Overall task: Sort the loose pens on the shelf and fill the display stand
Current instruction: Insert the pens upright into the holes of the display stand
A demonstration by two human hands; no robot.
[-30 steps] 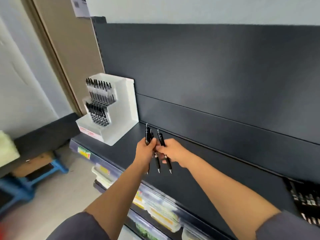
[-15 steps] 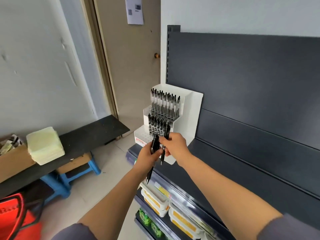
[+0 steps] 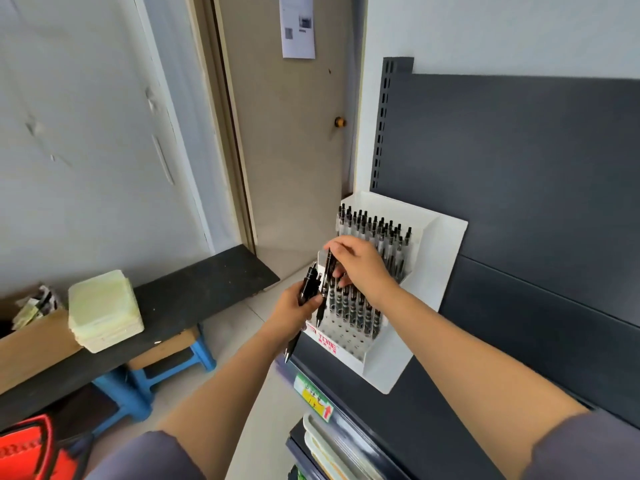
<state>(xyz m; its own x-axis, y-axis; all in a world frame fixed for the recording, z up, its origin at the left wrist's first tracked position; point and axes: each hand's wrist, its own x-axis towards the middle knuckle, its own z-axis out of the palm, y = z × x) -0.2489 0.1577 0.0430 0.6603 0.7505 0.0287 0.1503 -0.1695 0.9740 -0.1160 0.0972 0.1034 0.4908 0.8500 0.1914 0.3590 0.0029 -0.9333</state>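
Head view: both forearms reach forward to the white display stand (image 3: 440, 258), which sits at the left end of the dark shelf (image 3: 381, 427). The left hand (image 3: 296, 308) is curled around a bundle of black pens (image 3: 309, 282), tips pointing down. The right hand (image 3: 360, 268), wrist bent, pinches a single pen (image 3: 325, 285) upright between thumb and fingertips, its tip over the stand's perforated lower tier beside a row of pens already standing there.
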